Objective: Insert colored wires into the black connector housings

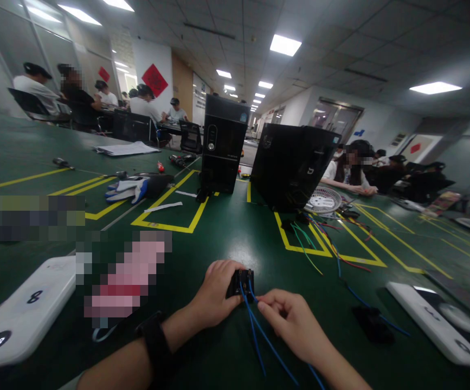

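My left hand point(217, 292) is closed round a small black block that looks like an electrical connector point(248, 276), held low over the green table. Blue wires point(270, 346) run from the block down toward the near edge of the view. Just right of the block, my right hand point(294, 323) is pinched on one blue wire close to where it enters. Its thumb and forefinger meet there; the other fingers are curled. Farther right, a second black piece point(373, 324) lies on the table with another blue wire point(356, 297) beside it.
Two black computer towers point(223, 146) stand at the back. White devices lie left point(23, 314) and right point(433, 325). A glove point(127, 188), papers point(127, 149), a white basket point(323, 200) and green wires point(304, 236) are on the table. A person point(352, 170) sits across; others work behind.
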Demonstrator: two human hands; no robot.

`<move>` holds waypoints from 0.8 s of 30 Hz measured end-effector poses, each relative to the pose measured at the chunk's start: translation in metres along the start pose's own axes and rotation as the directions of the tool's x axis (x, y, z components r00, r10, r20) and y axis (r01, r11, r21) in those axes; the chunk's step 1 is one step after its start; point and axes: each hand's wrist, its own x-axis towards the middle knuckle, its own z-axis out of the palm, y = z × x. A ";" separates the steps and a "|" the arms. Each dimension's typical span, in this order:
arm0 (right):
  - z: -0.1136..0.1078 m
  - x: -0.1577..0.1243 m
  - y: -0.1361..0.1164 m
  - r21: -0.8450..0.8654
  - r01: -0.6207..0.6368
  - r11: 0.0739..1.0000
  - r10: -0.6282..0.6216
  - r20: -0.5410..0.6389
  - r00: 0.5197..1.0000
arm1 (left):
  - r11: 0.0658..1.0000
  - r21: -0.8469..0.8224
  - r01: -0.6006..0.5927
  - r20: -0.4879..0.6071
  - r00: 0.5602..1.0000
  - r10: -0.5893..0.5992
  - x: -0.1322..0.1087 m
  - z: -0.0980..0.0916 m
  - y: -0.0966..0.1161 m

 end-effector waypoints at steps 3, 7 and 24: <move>-0.002 0.002 0.005 -0.074 -0.019 0.997 0.019 -0.007 1.000 | 1.000 -0.002 0.006 -0.002 1.000 -0.006 0.000 0.001 -0.001; -0.006 0.005 0.005 -0.069 -0.055 0.996 0.054 -0.023 0.998 | 1.000 -0.004 0.015 0.000 1.000 -0.015 0.001 0.001 -0.002; 0.002 0.001 -0.004 0.089 -0.012 0.996 0.016 -0.042 0.999 | 1.000 0.015 -0.011 -0.009 1.000 0.011 0.000 0.001 -0.001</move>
